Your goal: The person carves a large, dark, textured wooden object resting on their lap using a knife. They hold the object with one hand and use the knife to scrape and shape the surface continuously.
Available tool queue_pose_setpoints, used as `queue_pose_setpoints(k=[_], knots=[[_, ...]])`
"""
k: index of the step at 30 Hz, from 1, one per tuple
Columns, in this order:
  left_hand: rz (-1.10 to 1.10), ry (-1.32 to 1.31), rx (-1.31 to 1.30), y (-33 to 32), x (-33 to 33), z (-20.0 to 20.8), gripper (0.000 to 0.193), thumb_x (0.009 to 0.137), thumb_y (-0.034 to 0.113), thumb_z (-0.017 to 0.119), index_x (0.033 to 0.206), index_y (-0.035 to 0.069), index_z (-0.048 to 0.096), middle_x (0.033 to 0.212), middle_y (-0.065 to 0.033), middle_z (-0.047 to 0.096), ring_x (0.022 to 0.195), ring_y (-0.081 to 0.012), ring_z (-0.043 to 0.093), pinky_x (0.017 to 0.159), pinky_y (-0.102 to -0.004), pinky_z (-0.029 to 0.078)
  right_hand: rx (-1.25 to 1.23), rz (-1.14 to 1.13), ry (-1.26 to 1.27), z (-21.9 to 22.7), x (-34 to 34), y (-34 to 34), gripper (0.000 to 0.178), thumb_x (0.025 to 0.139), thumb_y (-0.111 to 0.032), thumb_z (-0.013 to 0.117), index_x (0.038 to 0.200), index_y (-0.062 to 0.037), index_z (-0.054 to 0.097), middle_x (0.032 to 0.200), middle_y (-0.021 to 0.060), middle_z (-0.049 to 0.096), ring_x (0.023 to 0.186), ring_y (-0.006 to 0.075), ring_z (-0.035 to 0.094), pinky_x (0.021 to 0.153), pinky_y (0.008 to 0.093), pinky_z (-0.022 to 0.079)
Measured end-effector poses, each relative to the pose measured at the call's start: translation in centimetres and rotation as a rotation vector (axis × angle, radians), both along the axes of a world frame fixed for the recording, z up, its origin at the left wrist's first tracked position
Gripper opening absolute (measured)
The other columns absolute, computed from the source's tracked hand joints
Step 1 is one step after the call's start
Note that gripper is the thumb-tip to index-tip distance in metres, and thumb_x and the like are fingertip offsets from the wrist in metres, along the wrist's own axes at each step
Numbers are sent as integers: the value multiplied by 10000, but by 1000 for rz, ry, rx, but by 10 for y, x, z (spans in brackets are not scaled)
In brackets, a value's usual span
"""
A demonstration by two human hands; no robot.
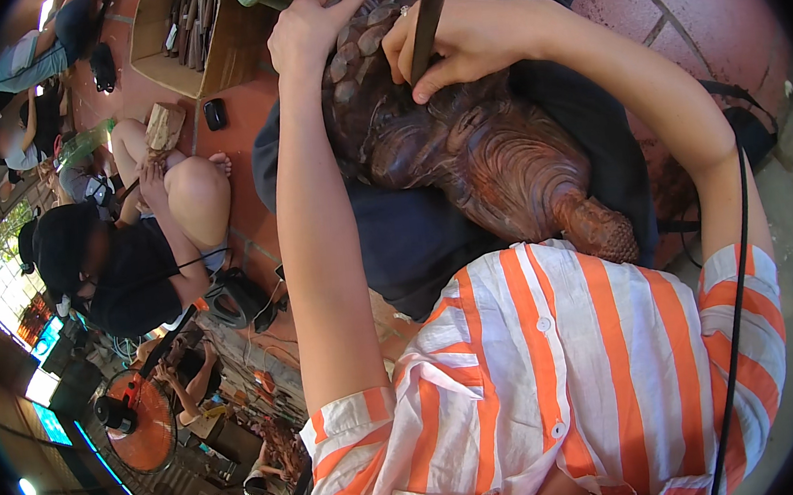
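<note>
A reddish-brown carved wooden statue (503, 167) lies across dark cloth (396, 238) on my lap. Its knobbly rounded end points toward my striped shirt, and flowing grooves cover its middle. My left hand (314, 33) is closed on the far left edge of the carving, thumb laid over the bumpy part. In my right hand (459, 42), bent over the top of the carving, a dark flat strip (430, 14) is pinched between thumb and fingers. Its lower end meets the wood near my thumb; its upper end leaves the picture.
A cardboard box (233, 45) with several slim tools stands at the far left on red floor tiles. A small black case (215, 114) lies below it. Further left, a seated person (124, 262) holds a wooden block (164, 126). An orange fan (143, 420) stands lower left.
</note>
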State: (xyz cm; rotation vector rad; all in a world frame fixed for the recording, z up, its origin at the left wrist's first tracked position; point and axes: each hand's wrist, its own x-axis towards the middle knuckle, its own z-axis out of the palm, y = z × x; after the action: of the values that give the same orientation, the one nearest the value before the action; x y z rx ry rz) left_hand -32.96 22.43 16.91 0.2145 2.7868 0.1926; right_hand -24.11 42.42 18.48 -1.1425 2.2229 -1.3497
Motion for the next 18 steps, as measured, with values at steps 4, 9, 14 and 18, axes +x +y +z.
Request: queue_pose_setpoints(k=[4,9,14,18], knots=[[4,-20,6,2,-1,1,659,691,685,573,1050,151,718,990,-183,688,972,-348,651,857,-419,506,-176,-5,-30,-14,-2,4,175,757,-167,744,845,-32,675,827,71,654,775,240,624,670,359,489],[6,-19,-19,3,-2,0,684,689,685,578,1099,152,701,1016,-186,684,992,-344,647,868,-416,503,-147,22,142,-19,0,4,212,752,-200,752,870,-44,670,827,67,672,770,230,632,668,336,485],[6,-12,-5,0,-2,-2,682,690,688,579,1093,152,704,1003,-190,685,982,-343,650,864,-415,505,-177,27,12,-17,-4,3,209,743,-190,754,852,-34,667,839,75,663,792,249,634,688,354,486],[-4,-6,-5,1,-1,0,670,693,688,577,1079,157,710,985,-184,689,963,-344,656,852,-418,510,-172,29,31,-17,-2,4,212,736,-191,757,852,-41,662,816,85,655,781,261,634,682,359,484]])
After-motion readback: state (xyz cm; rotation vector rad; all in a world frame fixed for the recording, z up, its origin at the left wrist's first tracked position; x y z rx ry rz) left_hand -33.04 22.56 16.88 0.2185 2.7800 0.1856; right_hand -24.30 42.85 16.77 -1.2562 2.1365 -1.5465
